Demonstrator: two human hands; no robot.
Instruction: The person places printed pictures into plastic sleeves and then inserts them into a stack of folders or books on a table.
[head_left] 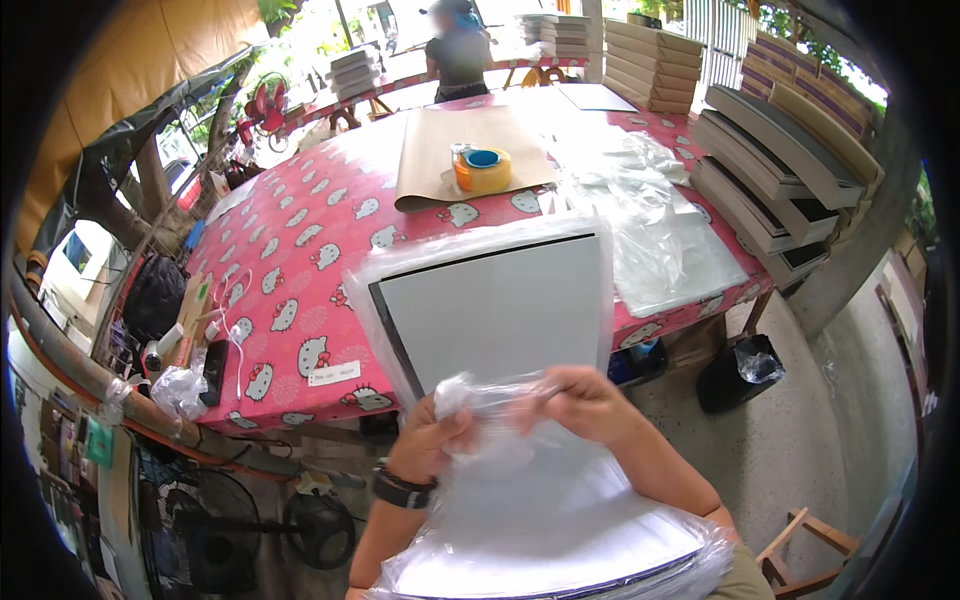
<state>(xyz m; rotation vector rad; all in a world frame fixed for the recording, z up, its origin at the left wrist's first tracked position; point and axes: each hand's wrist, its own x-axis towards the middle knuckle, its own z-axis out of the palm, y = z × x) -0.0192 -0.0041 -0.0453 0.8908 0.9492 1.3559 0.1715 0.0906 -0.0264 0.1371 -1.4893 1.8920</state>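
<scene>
Clear plastic film (490, 395) is bunched between my two hands. My left hand (432, 440), with a dark band on its wrist, is closed on one end of it. My right hand (585, 402) pinches the other end, its fingertips smeared by motion. Just beyond, a flat grey panel (490, 305) with a dark edge lies in a clear plastic wrapping at the table's near edge. Below my hands, a second pale panel (540, 515) in clear plastic rests against my lap.
A pink patterned cloth covers the table (290, 260). On brown paper (425, 150) sits a yellow tape roll (483, 170). Clear plastic sheets (650, 220) lie at the right, beside stacked panels (770, 180). A black bin (735, 385) stands on the floor. One person (460, 60) is at the back.
</scene>
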